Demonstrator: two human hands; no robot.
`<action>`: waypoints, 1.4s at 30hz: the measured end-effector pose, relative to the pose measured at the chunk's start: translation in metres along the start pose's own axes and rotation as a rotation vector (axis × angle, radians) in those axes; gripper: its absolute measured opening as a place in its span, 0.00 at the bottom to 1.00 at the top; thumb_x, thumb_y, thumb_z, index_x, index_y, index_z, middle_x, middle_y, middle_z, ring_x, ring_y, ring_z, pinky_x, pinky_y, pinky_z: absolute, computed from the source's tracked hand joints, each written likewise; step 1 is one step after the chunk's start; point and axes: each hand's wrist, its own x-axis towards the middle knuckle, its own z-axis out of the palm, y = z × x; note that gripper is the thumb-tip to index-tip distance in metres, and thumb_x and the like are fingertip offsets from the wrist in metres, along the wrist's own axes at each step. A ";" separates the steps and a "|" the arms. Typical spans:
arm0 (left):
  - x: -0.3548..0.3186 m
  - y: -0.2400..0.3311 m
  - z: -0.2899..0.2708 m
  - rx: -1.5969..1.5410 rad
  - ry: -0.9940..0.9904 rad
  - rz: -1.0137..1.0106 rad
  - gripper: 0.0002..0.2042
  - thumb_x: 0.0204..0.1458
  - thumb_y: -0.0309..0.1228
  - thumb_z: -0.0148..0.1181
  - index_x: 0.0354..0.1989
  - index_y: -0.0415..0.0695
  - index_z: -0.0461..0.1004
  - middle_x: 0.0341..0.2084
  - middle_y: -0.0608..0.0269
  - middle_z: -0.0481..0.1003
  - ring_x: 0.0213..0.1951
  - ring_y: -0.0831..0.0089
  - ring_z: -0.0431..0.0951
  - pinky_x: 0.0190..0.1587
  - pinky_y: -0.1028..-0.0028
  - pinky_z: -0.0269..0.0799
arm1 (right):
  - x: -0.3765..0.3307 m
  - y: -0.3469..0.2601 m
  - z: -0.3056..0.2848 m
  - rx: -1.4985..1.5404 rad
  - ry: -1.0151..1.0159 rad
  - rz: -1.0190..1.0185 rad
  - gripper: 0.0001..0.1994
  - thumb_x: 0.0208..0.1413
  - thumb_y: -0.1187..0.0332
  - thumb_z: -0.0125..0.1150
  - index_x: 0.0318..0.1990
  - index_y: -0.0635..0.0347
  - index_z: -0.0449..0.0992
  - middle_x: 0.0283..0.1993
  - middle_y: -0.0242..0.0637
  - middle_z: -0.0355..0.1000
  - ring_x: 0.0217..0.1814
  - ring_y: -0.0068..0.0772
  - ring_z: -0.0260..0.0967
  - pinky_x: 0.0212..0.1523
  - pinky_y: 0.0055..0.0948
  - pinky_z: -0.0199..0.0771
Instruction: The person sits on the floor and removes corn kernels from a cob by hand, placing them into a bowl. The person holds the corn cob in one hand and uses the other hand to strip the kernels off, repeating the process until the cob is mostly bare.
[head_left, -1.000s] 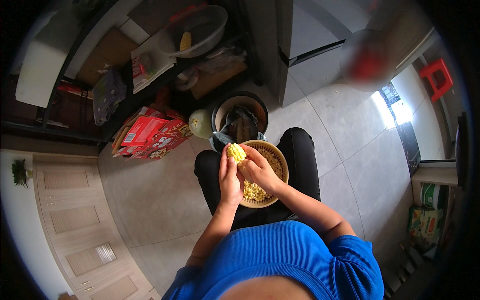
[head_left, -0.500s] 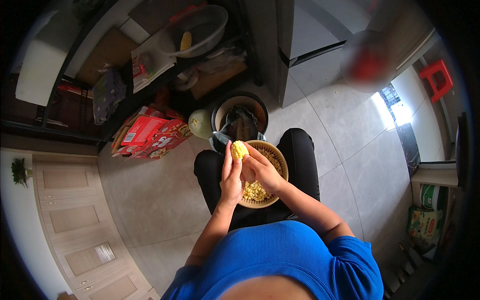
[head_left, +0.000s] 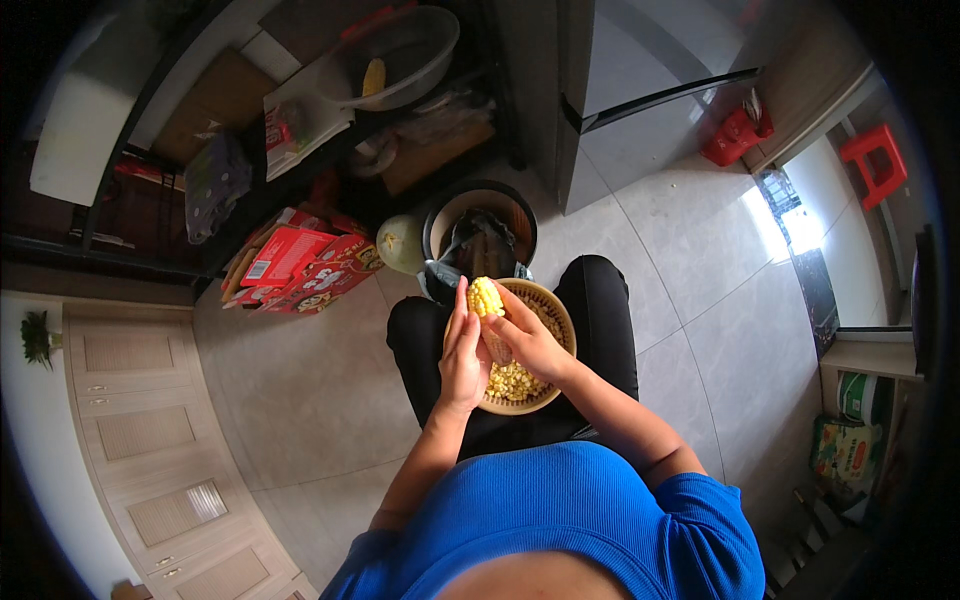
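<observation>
Cob (head_left: 485, 298) is between both hands, above the left part of the basket (head_left: 570, 330). Grip: both hands closed around it, no visible gap on either side. Left hand (head_left: 463, 366) flanks it on the left, fingers laid along it and pointing far. Right hand (head_left: 533, 350) comes in from the right, its thumb across the cob's near-facing side, about where yellow meets bare core.

Key relation: long axis runs far to near, tipped a little, far end left, near end right. Yellow rows sit at the far end, past the right thumb; stripped core points near, down between the palms. Neither hand is clearly nearer, both touch. Exact fingertip contact under the cob: can't tell, hidden.

Basket sits between the knees (head_left: 610, 340), right of the left hand and partly under the right. Loose kernels (head_left: 514, 383) show at its near side. Bin (head_left: 527, 217) stands just beyond the basket, melon (head_left: 399, 244) just left of that. Second cob (head_left: 374, 77) is in the bowl (head_left: 436, 72), far left, well apart from the hands.
</observation>
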 end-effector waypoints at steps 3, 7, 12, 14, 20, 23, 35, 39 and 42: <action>-0.001 0.003 0.001 0.025 -0.016 -0.035 0.26 0.60 0.25 0.38 0.67 0.42 0.41 0.63 0.55 0.50 0.63 0.68 0.53 0.64 0.69 0.48 | -0.004 -0.005 0.002 -0.056 0.000 0.029 0.27 0.60 0.69 0.45 0.65 0.62 0.47 0.62 0.41 0.55 0.63 0.29 0.53 0.61 0.24 0.52; -0.001 0.003 0.000 0.040 -0.048 -0.057 0.27 0.59 0.23 0.38 0.67 0.43 0.40 0.63 0.55 0.50 0.63 0.68 0.54 0.64 0.69 0.48 | -0.004 0.001 -0.001 -0.100 0.020 -0.007 0.27 0.61 0.70 0.43 0.66 0.62 0.46 0.60 0.40 0.57 0.61 0.27 0.54 0.59 0.24 0.54; -0.002 0.005 0.003 0.048 -0.068 -0.079 0.28 0.58 0.21 0.39 0.67 0.45 0.39 0.62 0.55 0.51 0.62 0.68 0.54 0.64 0.69 0.48 | -0.003 0.003 -0.004 -0.008 0.010 -0.008 0.27 0.60 0.70 0.44 0.66 0.61 0.46 0.60 0.40 0.57 0.61 0.26 0.54 0.60 0.24 0.53; -0.001 0.007 0.005 0.042 -0.070 -0.077 0.29 0.58 0.21 0.39 0.67 0.44 0.39 0.63 0.55 0.51 0.63 0.68 0.54 0.64 0.69 0.48 | -0.004 -0.006 0.001 0.029 0.011 0.048 0.28 0.60 0.70 0.44 0.66 0.61 0.46 0.61 0.40 0.56 0.62 0.27 0.53 0.60 0.24 0.52; 0.000 0.007 0.005 -0.047 -0.053 -0.084 0.29 0.58 0.22 0.40 0.67 0.44 0.40 0.63 0.55 0.50 0.63 0.68 0.53 0.64 0.69 0.48 | -0.003 0.004 -0.007 -0.049 -0.005 -0.040 0.28 0.60 0.70 0.44 0.66 0.61 0.46 0.60 0.40 0.57 0.61 0.28 0.54 0.60 0.24 0.53; 0.000 0.006 0.004 -0.021 -0.048 -0.083 0.28 0.58 0.23 0.40 0.67 0.44 0.40 0.63 0.55 0.51 0.63 0.68 0.54 0.64 0.69 0.48 | -0.006 -0.004 -0.001 -0.083 0.017 -0.010 0.27 0.59 0.71 0.44 0.66 0.61 0.47 0.60 0.41 0.56 0.62 0.28 0.54 0.61 0.24 0.52; 0.001 -0.005 0.001 0.067 0.022 0.014 0.22 0.61 0.29 0.39 0.64 0.41 0.47 0.60 0.57 0.56 0.60 0.69 0.58 0.61 0.70 0.54 | 0.003 -0.017 0.010 0.001 0.128 0.032 0.23 0.56 0.73 0.42 0.61 0.62 0.55 0.48 0.40 0.65 0.49 0.25 0.63 0.48 0.23 0.65; 0.002 -0.006 0.000 -0.005 0.060 0.001 0.21 0.62 0.32 0.39 0.63 0.40 0.51 0.58 0.57 0.60 0.58 0.70 0.61 0.60 0.70 0.56 | 0.003 0.001 0.006 -0.199 0.098 -0.034 0.26 0.57 0.73 0.42 0.64 0.59 0.48 0.44 0.38 0.64 0.38 0.20 0.63 0.37 0.19 0.66; 0.002 -0.002 0.001 -0.036 0.072 -0.004 0.21 0.61 0.32 0.40 0.62 0.40 0.52 0.57 0.58 0.60 0.58 0.69 0.62 0.60 0.70 0.57 | -0.002 -0.009 0.007 -0.052 0.053 0.086 0.27 0.58 0.72 0.44 0.65 0.60 0.48 0.52 0.40 0.61 0.50 0.26 0.61 0.48 0.25 0.64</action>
